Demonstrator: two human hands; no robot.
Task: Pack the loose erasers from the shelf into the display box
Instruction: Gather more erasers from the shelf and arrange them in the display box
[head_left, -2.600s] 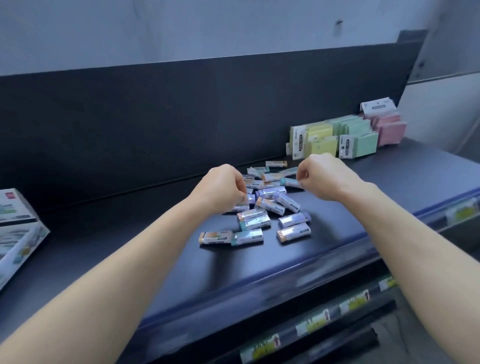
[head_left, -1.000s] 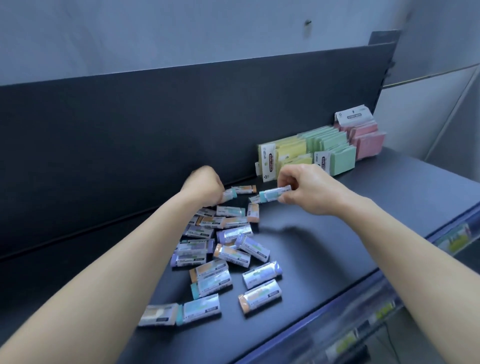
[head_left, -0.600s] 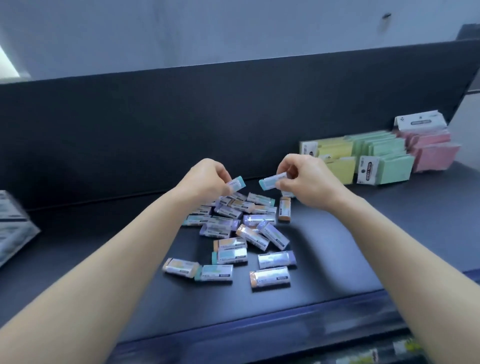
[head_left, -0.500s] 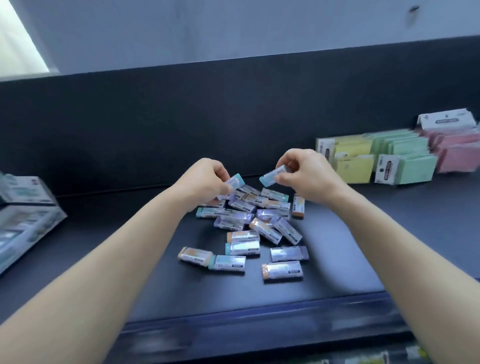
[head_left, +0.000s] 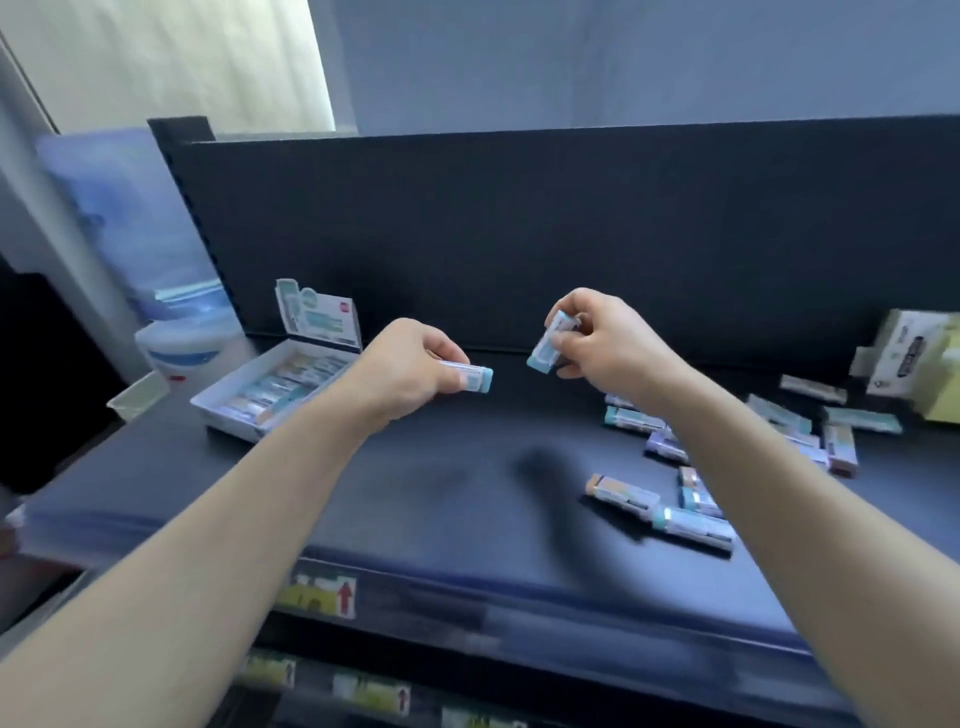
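Above the shelf, left hand pinches one eraser, right hand pinches another eraser; print unreadably blurred.

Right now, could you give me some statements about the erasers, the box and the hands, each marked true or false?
1. The left grip holds an eraser. True.
2. The right grip is empty. False: it pinches a second eraser.
3. The display box is empty. False: erasers already lie inside it.
4. Loose erasers lie on the shelf, at the right. True.
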